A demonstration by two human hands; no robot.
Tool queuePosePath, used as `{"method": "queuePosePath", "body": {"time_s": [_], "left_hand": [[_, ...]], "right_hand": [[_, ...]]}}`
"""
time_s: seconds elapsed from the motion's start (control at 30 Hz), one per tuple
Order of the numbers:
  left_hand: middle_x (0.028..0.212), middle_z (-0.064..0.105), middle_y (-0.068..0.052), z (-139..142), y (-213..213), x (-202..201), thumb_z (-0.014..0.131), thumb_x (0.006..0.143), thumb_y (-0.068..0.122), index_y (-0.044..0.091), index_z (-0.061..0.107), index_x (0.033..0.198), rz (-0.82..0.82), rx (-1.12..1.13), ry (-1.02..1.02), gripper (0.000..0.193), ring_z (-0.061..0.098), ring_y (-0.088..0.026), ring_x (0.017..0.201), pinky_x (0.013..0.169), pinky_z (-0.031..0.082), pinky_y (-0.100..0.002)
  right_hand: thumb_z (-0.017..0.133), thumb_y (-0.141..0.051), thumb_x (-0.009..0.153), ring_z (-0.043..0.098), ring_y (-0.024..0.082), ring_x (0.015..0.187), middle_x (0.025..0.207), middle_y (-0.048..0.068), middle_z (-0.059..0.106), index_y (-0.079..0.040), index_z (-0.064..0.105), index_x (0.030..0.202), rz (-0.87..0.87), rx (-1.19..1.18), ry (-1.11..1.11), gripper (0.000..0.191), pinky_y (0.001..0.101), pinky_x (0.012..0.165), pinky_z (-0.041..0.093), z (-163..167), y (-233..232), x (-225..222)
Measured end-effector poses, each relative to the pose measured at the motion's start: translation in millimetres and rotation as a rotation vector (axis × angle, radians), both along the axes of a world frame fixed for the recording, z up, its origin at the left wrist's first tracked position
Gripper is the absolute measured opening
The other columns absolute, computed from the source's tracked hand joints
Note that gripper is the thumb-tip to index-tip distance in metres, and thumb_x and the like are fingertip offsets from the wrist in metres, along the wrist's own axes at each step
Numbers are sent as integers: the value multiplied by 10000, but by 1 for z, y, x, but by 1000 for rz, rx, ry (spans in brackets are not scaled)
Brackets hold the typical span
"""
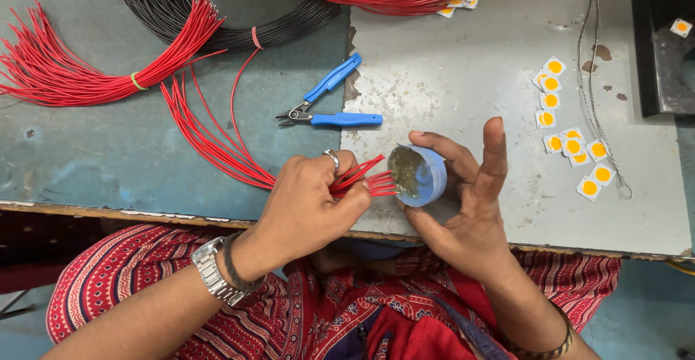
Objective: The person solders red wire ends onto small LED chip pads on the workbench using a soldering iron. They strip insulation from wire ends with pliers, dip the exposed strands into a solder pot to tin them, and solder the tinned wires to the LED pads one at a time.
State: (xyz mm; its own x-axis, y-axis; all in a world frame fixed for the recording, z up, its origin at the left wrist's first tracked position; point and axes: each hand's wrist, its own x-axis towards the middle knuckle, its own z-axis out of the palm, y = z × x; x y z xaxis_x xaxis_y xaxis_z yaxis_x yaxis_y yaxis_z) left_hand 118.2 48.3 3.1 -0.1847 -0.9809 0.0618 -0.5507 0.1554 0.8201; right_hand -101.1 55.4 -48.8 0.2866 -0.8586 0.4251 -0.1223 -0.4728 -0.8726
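- Fingers of the left hand [311, 204] are closed around a bunch of red wires [239, 159], stripped tips dipped in a small blue tin [420, 175].
- Fingers of the right hand [470, 201] wrap loosely round that tin, tilted, above the counter's [463, 78] near edge.
- Risk, as I judge it: the tilted tin could slip or spill if pushed hard.
- Blue cutters [329, 107] lie beyond; yellow LED chips [572, 143] sit to the right.
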Motion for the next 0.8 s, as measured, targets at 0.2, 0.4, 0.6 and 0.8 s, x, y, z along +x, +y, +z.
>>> {"method": "queuePosePath", "body": {"time_s": [0.2,0.4,0.6,0.8], "left_hand": [[555,489,-191,-1,0,-1,661,802,187,3,477,675,-19,-40,10,289,529,-343,450,451,381,-414],[538,457,-212,-1,-1,-4,678,776,203,-6,463,651,0,-21,-40,324,486,-375,449,459,374,-434],[539,450,-211,-2,-1,-7,686,781,211,-13,466,651,-6,-4,-33,339,472,-366,449,466,371,-436],[523,454,-200,0,0,-8,673,779,220,-9,477,651,8,36,-38,328,498,-337,430,462,385,-434]], "right_hand": [[696,173,839,646,249,1245,1529,220,500,-332,-130,1637,20,-11,1,1255,356,1015,582,1,0,1],[685,175,839,638,274,1273,1526,228,493,-348,-138,1635,58,-53,11,1259,376,1042,571,1,1,0],[685,176,837,642,288,1285,1523,238,489,-366,-150,1624,70,-67,20,1268,386,1045,579,-1,1,-1],[704,175,831,641,303,1291,1502,236,500,-388,-138,1623,61,-118,48,1286,397,1055,582,-2,2,0]]}}
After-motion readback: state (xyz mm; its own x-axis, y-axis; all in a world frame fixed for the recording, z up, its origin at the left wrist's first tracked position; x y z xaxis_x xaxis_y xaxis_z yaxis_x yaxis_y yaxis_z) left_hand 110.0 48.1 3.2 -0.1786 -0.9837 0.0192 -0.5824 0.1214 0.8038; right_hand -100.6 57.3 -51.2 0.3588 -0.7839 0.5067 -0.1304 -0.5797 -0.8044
